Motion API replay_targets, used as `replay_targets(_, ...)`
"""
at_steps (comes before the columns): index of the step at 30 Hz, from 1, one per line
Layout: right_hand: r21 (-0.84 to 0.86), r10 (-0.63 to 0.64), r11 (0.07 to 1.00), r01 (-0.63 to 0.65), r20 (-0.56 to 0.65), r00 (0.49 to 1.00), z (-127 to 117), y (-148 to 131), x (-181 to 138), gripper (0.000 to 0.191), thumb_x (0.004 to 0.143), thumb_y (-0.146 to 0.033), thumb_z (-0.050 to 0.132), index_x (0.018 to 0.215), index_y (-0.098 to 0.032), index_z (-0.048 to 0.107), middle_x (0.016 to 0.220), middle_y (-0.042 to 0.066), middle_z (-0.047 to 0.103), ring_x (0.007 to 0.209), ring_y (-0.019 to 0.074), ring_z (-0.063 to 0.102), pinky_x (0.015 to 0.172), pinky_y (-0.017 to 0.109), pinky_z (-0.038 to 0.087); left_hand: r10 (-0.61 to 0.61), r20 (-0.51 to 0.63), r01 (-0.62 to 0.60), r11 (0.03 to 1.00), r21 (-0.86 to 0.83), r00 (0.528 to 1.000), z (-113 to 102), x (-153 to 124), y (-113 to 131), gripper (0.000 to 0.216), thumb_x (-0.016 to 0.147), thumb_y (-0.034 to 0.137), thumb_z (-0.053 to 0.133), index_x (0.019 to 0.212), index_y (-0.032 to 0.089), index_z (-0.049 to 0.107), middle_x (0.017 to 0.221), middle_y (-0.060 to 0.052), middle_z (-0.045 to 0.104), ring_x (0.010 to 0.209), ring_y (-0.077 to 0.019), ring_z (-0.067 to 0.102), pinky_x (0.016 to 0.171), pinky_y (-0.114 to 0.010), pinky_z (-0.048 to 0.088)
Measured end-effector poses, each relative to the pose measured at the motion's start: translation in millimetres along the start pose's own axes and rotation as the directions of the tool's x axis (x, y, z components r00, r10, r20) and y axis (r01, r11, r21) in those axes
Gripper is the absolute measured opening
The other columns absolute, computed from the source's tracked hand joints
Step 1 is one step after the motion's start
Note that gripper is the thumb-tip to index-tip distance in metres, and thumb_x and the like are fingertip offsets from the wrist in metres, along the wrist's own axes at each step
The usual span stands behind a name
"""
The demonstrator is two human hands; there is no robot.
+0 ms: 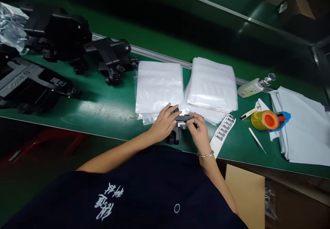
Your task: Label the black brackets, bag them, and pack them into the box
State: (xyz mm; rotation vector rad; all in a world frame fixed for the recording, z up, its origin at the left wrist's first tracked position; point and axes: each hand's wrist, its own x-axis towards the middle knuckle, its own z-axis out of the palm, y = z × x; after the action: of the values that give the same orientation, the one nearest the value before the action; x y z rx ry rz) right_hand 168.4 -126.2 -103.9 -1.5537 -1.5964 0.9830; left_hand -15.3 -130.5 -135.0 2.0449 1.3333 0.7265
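A black plastic bracket with a hooked end lies at the bench's front edge, directly before me. My left hand is over its left side, fingers long across the top and thumb against it, holding it. At its right end my right hand is closed, thumb and fingers bent around it. A small grey-and-white printed label shows on the bracket between my hands, close to the right thumb. Beneath the right wrist runs a white label sheet with several printed labels. The bracket's far side is hidden by my fingers.
Two stacks of clear plastic bags lie behind my hands. Black folding brackets crowd the left. To the right are a pump bottle, a box cutter, a yellow tape roll, tweezers and white sheets.
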Motion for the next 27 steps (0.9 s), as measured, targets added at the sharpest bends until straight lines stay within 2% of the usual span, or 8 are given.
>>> replay_targets(7, 0.013, 0.036, 0.999, -0.036, -0.019, 0.999, -0.2, 1.0, 0.4, 0.02, 0.083, -0.031, 0.057, 0.066, -0.022, 0.058, 0.107, 0.008, 0.065, 0.109, 0.0264, 0.055, 0.096, 0.045, 0.04, 0.02, -0.053, -0.023, 0.998, -0.052, 0.998, 7.4, -1.9, -8.5, 0.042, 0.099, 0.026, 0.034, 0.14, 0.022, 0.046, 0.157, -0.007, 0.034, 0.151, -0.03, 0.013, 0.121, -0.055, 0.024)
replay_targets(15, -0.002, 0.041, 0.999, -0.041, 0.001, 0.999, -0.9, -0.5, 1.3, 0.02, 0.083, -0.031, 0.058, 0.065, -0.022, 0.058, 0.108, 0.008, 0.064, 0.109, 0.0262, 0.055, 0.097, 0.046, 0.039, 0.001, -0.009, -0.002, 0.997, -0.077, 1.0, 0.4, -1.4, -2.5, 0.042, 0.099, 0.025, 0.035, 0.139, 0.021, 0.046, 0.157, -0.009, 0.033, 0.151, -0.0313, 0.011, 0.12, -0.056, 0.027)
replay_targets(27, 0.01, 0.037, 0.999, -0.037, 0.001, 0.999, -0.4, -0.7, 1.5, 0.02, 0.083, -0.03, 0.058, 0.066, -0.022, 0.058, 0.107, 0.007, 0.065, 0.109, 0.0258, 0.055, 0.098, 0.046, 0.038, -0.006, -0.014, 0.005, 0.997, -0.075, 1.0, 0.7, -1.1, -1.9, 0.042, 0.099, 0.024, 0.036, 0.138, 0.021, 0.047, 0.156, -0.01, 0.034, 0.151, -0.0326, 0.013, 0.119, -0.057, 0.029)
